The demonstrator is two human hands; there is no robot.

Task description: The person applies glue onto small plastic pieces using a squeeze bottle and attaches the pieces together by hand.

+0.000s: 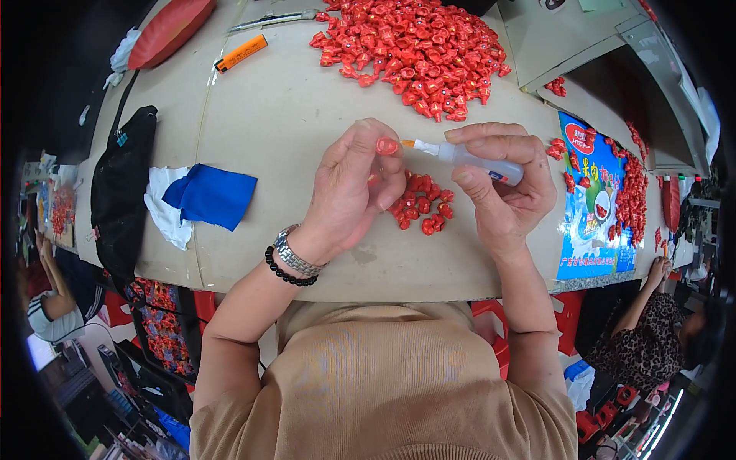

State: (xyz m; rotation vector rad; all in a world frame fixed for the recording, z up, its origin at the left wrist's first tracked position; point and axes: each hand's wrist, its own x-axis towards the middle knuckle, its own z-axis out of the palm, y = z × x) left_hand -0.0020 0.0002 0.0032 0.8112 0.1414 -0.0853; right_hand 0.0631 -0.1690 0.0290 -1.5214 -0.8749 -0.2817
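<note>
1. Red piece [386, 146] in the left hand [349, 180], raised over the middle of the desk [268, 138]; grip together on it in a fingertip pinch, seemingly to leave its right side exposed.
2. Bottle [483, 162] in the right hand [510, 180], grip clamped around the body; tipped nearly level, orange tip [408, 143] pointing left at the piece, probably for fine aim and an easy squeeze. Touching the piece or just short of it: cannot tell.
3. Small cluster [424, 203] on the desk between the hands, likely there for short reaches.
4. Big heap [418, 54] beyond the hands, near the right fingers; little room forward on that side.
5. Leftward, good room: a broad stretch of desk before the blue cloth [222, 199], with the black bag [126, 192] along the left edge.
6. Rightward, tighter: blue sheet [571, 238] strewn with loose pieces [632, 199], and a grey box [556, 46] toward the back, hard edges to steer around.
7. Front edge of the desk close to the torso, both forearms across it; scant room for pulling back.
</note>
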